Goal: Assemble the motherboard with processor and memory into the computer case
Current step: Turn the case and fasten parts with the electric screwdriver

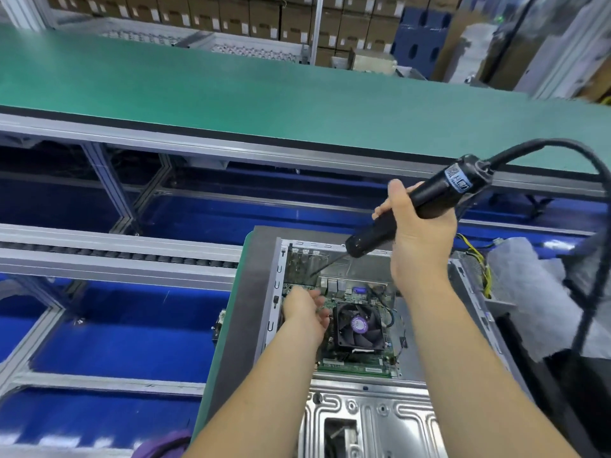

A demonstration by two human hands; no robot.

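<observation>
An open grey metal computer case [370,421] lies flat in front of me. Inside it sits the green motherboard [358,370] with a black cooler fan [358,327] and a memory stick along its near edge. My right hand [420,226] grips a black electric screwdriver [426,201], tilted, its bit pointing down-left toward the case's far left corner. My left hand [305,314] rests over the board's left side beside the fan; whether its fingertips hold anything I cannot tell.
The case rests on a grey pallet [254,292] at a conveyor line. A green belt [231,90] runs across behind, with blue bins below left. The screwdriver's black cable [591,259] loops down at right, near yellow wires [479,259] and white wrapping [525,272].
</observation>
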